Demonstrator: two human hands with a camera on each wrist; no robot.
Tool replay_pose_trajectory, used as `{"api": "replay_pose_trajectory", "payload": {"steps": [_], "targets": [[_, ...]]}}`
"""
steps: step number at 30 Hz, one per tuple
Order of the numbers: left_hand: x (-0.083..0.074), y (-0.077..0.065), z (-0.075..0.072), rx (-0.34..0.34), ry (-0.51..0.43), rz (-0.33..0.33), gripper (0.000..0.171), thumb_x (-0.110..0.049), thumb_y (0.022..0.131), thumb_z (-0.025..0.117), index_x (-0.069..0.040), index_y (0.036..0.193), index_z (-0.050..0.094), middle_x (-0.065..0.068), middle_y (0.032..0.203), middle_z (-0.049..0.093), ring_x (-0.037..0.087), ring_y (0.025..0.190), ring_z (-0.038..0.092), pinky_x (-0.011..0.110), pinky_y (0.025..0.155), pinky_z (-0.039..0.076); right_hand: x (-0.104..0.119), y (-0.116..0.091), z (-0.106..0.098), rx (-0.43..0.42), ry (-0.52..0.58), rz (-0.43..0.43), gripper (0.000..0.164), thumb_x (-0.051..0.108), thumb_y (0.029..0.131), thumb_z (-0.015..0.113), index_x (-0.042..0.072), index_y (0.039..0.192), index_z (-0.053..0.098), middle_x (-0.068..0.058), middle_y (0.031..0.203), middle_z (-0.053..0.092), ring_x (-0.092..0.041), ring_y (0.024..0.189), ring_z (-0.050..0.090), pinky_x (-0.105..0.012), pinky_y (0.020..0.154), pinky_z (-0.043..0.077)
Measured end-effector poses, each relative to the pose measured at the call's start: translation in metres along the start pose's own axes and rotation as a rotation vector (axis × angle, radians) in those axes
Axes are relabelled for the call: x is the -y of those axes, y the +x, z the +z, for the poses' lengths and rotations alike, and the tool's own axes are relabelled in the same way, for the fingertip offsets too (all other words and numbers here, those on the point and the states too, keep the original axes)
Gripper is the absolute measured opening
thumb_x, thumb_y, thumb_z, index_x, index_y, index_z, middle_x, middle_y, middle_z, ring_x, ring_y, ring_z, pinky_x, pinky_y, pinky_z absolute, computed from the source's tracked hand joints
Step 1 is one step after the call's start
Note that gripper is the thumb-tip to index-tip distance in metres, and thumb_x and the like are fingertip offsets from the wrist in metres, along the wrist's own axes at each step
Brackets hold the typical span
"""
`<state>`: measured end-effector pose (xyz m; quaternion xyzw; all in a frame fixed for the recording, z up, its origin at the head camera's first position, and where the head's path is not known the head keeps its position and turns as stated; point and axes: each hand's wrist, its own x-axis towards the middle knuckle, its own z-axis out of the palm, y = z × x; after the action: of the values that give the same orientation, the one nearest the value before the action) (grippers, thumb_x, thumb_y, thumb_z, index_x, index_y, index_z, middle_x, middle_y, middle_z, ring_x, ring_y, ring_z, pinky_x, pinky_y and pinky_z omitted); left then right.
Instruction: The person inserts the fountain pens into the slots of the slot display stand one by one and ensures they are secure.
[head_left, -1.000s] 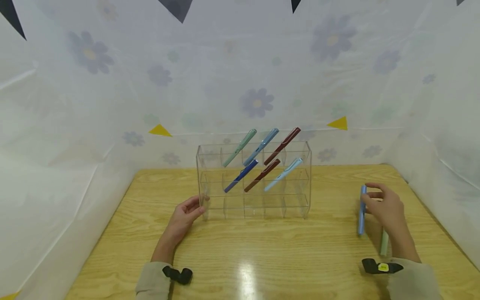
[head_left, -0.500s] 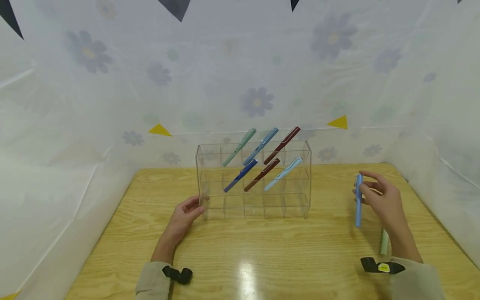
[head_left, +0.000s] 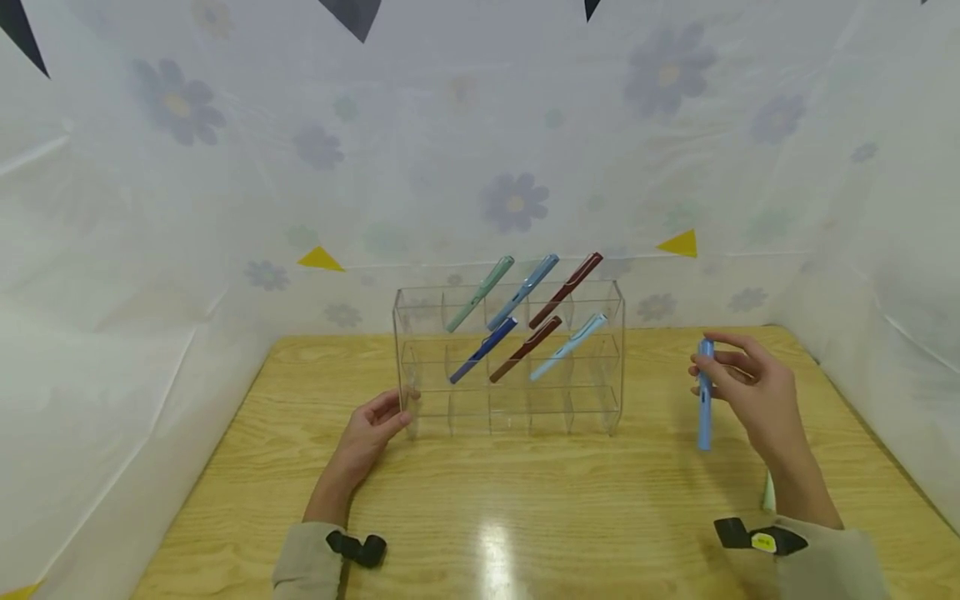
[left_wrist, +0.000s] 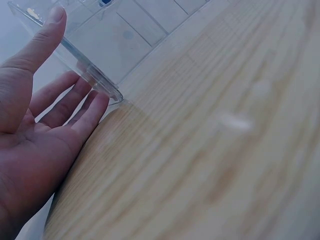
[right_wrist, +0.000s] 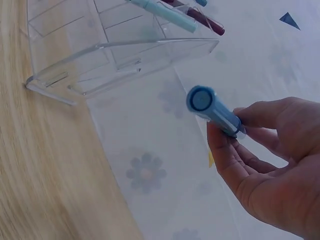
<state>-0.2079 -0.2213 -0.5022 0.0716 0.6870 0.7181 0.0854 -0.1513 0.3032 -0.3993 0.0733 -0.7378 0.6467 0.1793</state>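
Observation:
A clear acrylic pen rack (head_left: 510,402) stands on the wooden table, with several slanted pens in its upper and middle rows. My left hand (head_left: 369,433) holds the rack's left side low down. In the left wrist view, its thumb lies near the front edge and its fingers (left_wrist: 89,116) reach the outer side panel. To the right of the rack, my right hand (head_left: 757,392) pinches a light blue pen (head_left: 705,417) near its upper end, the pen hanging almost upright over the table. The right wrist view shows the pen's round end (right_wrist: 202,99) facing the camera.
A pale green pen (head_left: 768,493) lies on the table (head_left: 600,517), partly hidden by my right forearm. Compartments in the rack's bottom row and outer columns hold no pens. A white flowered sheet (head_left: 450,150) walls in the back and sides.
My right hand has lifted the blue pen and carried it left and away from me, leaving the green pen behind. My left hand and the rack stay put.

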Motion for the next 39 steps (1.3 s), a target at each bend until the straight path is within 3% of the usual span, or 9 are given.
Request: {"api": "replay_pose_trajectory", "payload": {"steps": [6, 11, 14, 24, 39], "targets": [[0.000, 0.000, -0.001, 0.005, -0.005, -0.002, 0.056, -0.003, 0.100, 0.065, 0.008, 0.151, 0.043, 0.027, 0.151, 0.047, 0.034, 0.141, 0.045, 0.021, 0.099, 0.049, 0.015, -0.001, 0.016, -0.038, -0.001, -0.049, 0.034, 0.001, 0.099, 0.066, -0.004, 0.133, 0.062, -0.004, 0.104, 0.078, -0.011, 0.086, 0.075, -0.027, 0.066, 0.060], [0.001, 0.000, -0.002, 0.012, -0.014, 0.014, 0.054, -0.003, 0.101, 0.065, 0.007, 0.150, 0.045, 0.026, 0.150, 0.049, 0.029, 0.140, 0.047, 0.022, 0.100, 0.049, 0.025, 0.002, 0.032, -0.037, -0.066, -0.088, 0.031, 0.003, 0.100, 0.066, -0.003, 0.130, 0.061, -0.004, 0.106, 0.078, -0.009, 0.090, 0.075, -0.023, 0.071, 0.059], [0.001, 0.000, -0.002, 0.018, -0.026, 0.029, 0.053, -0.004, 0.100, 0.066, 0.006, 0.149, 0.047, 0.026, 0.149, 0.051, 0.024, 0.138, 0.050, 0.023, 0.101, 0.049, 0.028, 0.003, 0.039, -0.030, -0.050, -0.102, 0.031, 0.002, 0.100, 0.065, -0.001, 0.130, 0.059, -0.006, 0.108, 0.077, -0.011, 0.093, 0.074, -0.023, 0.073, 0.060], [0.004, -0.002, -0.002, 0.049, -0.029, 0.060, 0.051, -0.005, 0.101, 0.065, 0.005, 0.148, 0.048, 0.026, 0.148, 0.052, 0.013, 0.133, 0.054, 0.023, 0.101, 0.049, 0.036, 0.011, 0.064, -0.032, 0.144, -0.182, 0.032, -0.005, 0.097, 0.066, -0.015, 0.126, 0.056, -0.018, 0.106, 0.076, -0.021, 0.093, 0.075, -0.034, 0.075, 0.061], [0.002, -0.001, -0.001, 0.040, -0.023, 0.072, 0.050, -0.003, 0.101, 0.065, 0.006, 0.147, 0.050, 0.027, 0.147, 0.052, 0.022, 0.135, 0.053, 0.024, 0.099, 0.050, 0.047, 0.022, 0.112, -0.120, 0.335, -0.133, 0.029, -0.008, 0.092, 0.072, -0.014, 0.119, 0.061, -0.016, 0.101, 0.068, -0.021, 0.082, 0.075, -0.040, 0.074, 0.060]]}}
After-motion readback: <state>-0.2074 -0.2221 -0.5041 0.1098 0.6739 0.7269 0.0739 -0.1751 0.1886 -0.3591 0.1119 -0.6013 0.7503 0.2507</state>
